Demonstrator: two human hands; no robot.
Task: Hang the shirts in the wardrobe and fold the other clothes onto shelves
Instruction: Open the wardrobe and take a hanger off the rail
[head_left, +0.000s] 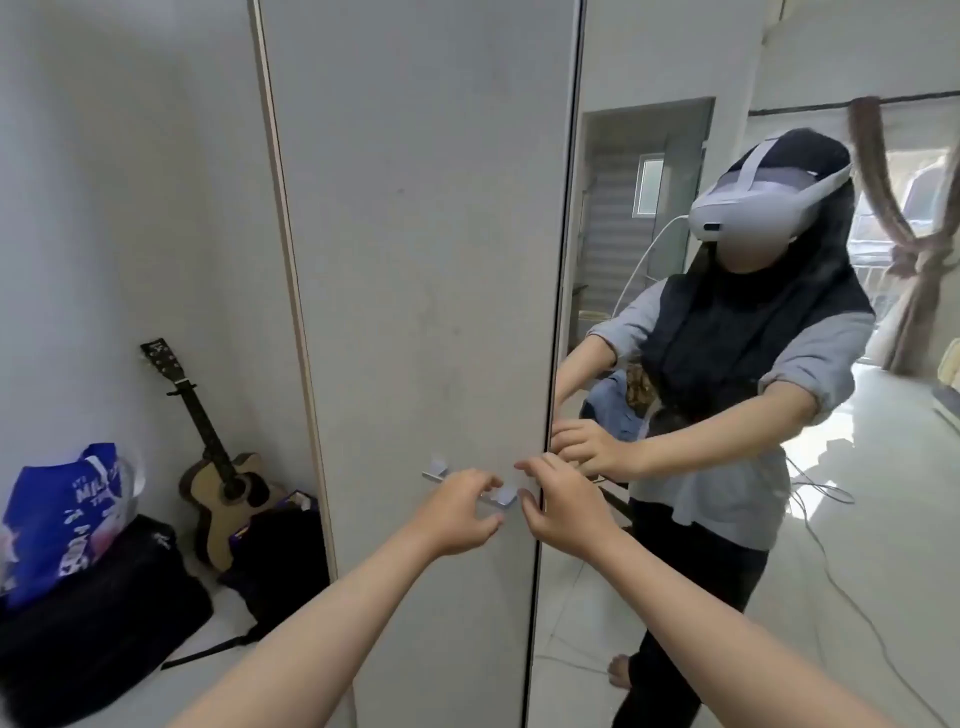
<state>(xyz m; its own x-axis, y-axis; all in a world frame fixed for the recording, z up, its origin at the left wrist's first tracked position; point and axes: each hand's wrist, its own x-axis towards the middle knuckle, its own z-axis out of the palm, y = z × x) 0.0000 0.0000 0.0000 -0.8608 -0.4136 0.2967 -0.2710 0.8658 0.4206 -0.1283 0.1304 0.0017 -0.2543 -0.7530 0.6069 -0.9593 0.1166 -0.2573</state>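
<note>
The wardrobe fills the middle of the view as one tall grey door, shut, with a mirrored door hung right beside it; the two meet at a thin vertical seam, which is probably why both hands have come to that spot. Off to the left, against the wall, a guitar leans upright beside dark bags and a blue printed bag, stowed out of the way of the doors. On the grey door, a small metal handle sits close to the seam. The left hand reaches over it with fingers loosely curved and spread; it seems not yet to have closed on the bar, though the palm covers the middle of the handle and contact there cannot be made out. The right hand hovers at the seam, fingers parted and holding nothing, likely ready to pull the mirrored door. No shirts or other clothes show anywhere; they may lie behind the person, and the shelves and rail stay hidden inside the closed wardrobe.
</note>
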